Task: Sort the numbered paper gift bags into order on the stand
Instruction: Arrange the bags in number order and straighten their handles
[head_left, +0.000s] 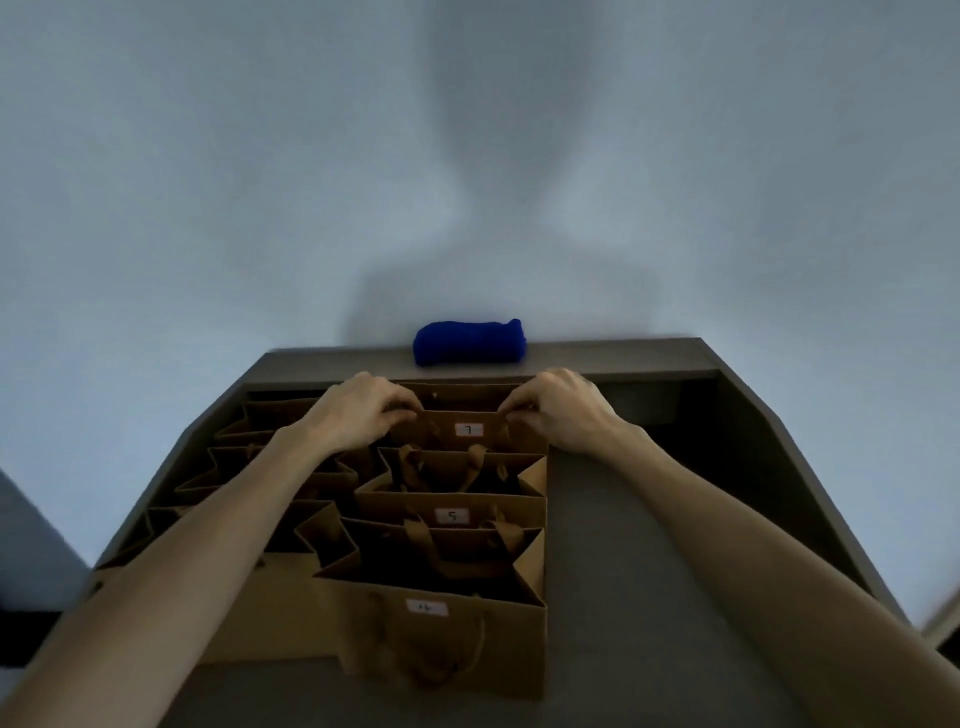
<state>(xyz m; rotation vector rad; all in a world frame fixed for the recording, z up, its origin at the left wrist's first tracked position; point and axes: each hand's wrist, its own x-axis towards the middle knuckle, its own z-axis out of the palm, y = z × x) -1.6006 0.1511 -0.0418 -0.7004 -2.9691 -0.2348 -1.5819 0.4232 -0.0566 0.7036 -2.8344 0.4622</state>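
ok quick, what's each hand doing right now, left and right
Left hand: pinching the top rim of the paper bag labelled 7 at its left corner.
Right hand: pinching the same bag's rim at its right corner.

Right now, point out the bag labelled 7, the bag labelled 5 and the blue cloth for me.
Bag labelled 7 (469, 430), head view, on its white number label.
Bag labelled 5 (452, 516), head view, on its white number label.
Blue cloth (469, 343), head view, on the middle of the folded bundle.

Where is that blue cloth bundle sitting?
In the head view, the blue cloth bundle lies on the stand's back ledge against the wall, just behind the bag labelled 7.
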